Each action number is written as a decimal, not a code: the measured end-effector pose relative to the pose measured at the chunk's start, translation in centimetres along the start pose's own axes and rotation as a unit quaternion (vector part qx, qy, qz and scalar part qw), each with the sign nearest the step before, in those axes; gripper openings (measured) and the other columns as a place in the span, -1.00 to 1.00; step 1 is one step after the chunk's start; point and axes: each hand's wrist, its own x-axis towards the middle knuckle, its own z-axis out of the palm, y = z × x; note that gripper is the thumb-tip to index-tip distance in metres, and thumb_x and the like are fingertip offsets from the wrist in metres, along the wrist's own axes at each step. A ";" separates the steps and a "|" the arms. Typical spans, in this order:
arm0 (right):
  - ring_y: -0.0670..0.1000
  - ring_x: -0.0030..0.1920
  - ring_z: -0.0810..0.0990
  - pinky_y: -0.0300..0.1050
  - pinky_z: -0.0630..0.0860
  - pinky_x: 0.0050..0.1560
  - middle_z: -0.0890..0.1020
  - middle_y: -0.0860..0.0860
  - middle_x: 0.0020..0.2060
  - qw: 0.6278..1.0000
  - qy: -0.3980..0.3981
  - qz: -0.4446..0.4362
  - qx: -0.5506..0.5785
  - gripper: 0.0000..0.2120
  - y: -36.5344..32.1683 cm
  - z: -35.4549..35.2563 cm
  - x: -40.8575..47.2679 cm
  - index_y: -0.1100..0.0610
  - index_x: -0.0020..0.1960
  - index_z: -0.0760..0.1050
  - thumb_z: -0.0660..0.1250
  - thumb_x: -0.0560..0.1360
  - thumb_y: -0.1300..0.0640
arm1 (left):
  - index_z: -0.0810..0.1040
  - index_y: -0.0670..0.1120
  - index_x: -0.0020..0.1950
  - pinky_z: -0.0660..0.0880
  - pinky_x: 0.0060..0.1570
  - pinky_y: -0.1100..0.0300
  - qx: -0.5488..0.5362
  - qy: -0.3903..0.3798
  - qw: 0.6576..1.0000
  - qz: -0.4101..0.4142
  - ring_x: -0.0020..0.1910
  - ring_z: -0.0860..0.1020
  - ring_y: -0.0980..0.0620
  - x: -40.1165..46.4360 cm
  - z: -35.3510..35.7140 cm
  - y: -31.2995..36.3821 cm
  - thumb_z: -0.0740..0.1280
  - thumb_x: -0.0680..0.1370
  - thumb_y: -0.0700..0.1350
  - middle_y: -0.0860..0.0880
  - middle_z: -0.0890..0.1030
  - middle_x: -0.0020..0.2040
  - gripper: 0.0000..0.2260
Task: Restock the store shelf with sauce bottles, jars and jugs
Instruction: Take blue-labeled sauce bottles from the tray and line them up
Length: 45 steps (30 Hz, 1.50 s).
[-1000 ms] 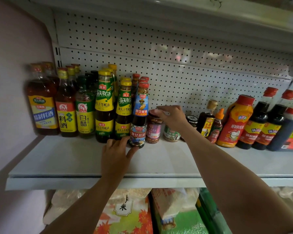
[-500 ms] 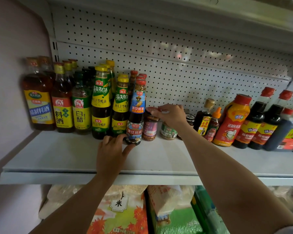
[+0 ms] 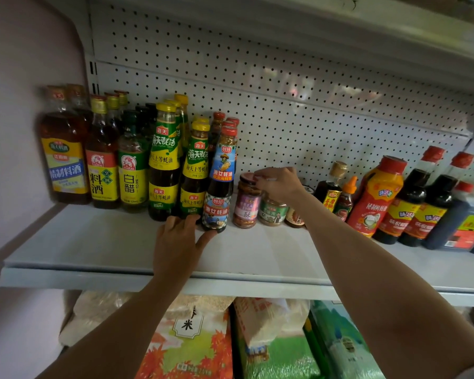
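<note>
Nearest, left hand (image 3: 179, 243) lies on the shelf (image 3: 99, 242), fingers fairly straight, thumb touching the base of the blue-label bottle (image 3: 219, 184). Beyond, right hand (image 3: 281, 183) curls over the lid of the green-label jar (image 3: 272, 213), between a pink-label jar (image 3: 246, 205) and small jar (image 3: 294, 218).
</note>
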 end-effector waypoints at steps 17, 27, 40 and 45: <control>0.13 0.58 0.18 0.29 0.02 0.56 0.26 0.01 0.57 0.939 -0.147 0.122 0.286 -0.01 -3.2 0.9 4.1 0.04 0.60 0.19 -0.21 0.43 -0.60 | 0.58 0.00 0.08 0.46 -0.05 0.04 -0.012 -0.080 0.995 -0.061 -0.02 0.54 -0.09 0.5 -0.8 0.3 0.00 0.58 0.31 -0.01 0.66 -0.09 -0.49; 0.14 0.58 0.17 0.29 0.06 0.50 0.34 0.06 0.54 0.952 -0.198 0.150 0.180 0.25 -3.6 0.8 7.4 0.00 0.58 0.25 -0.22 0.14 -0.75 | 0.58 0.01 0.09 0.49 -0.11 0.05 -0.031 -0.083 0.994 -0.066 -0.08 0.57 -0.09 0.4 -1.1 0.6 -0.14 0.59 0.34 -0.03 0.66 -0.09 -0.39; 0.01 0.55 0.25 0.22 -0.18 0.57 0.52 0.00 0.39 0.940 -0.282 0.109 0.160 0.28 -3.4 1.5 9.5 0.12 0.50 0.39 -0.26 0.17 -0.73 | 0.57 0.01 0.17 0.51 -0.05 0.06 -0.052 -0.092 0.993 -0.053 -0.04 0.57 -0.04 0.4 -1.1 0.8 -0.14 0.59 0.36 0.00 0.67 -0.06 -0.37; 0.01 0.53 0.29 0.20 -0.18 0.54 0.53 0.05 0.39 0.947 -0.275 0.085 0.144 0.11 -3.9 1.2 9.3 0.13 0.46 0.45 -0.35 0.39 -0.60 | 0.59 0.00 0.15 0.51 -0.10 0.06 -0.059 -0.089 0.993 -0.047 -0.06 0.58 -0.05 0.5 -1.4 1.0 -0.12 0.61 0.33 0.02 0.68 -0.10 -0.39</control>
